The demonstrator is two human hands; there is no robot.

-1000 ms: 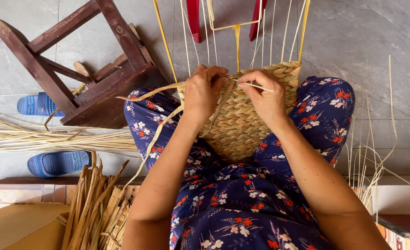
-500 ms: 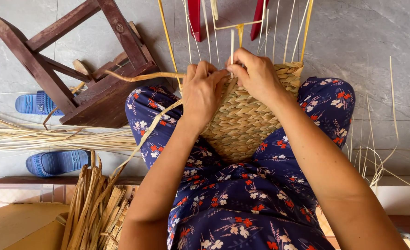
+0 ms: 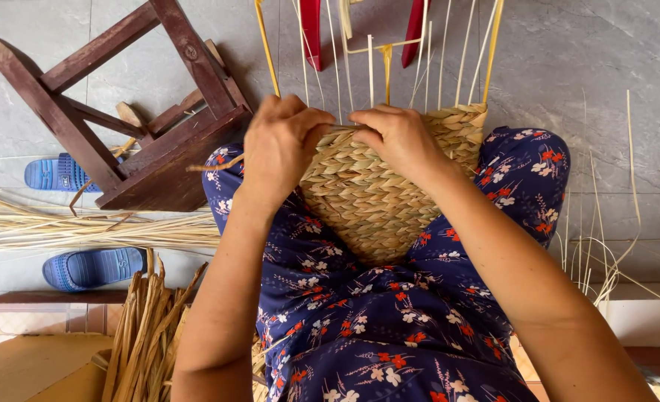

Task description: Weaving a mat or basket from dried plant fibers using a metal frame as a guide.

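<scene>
Both hands (image 3: 341, 141) atop upright woven basket (image 3: 367, 201), stakes (image 3: 419, 67) skyward

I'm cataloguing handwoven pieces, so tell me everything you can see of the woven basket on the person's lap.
The woven basket is tan, of flat plaited straw-like strips in a herringbone pattern. It rests between the knees, narrowing toward the body. Loose upright strands rise from its unfinished top edge. The left hand and right hand grip that edge.
</scene>
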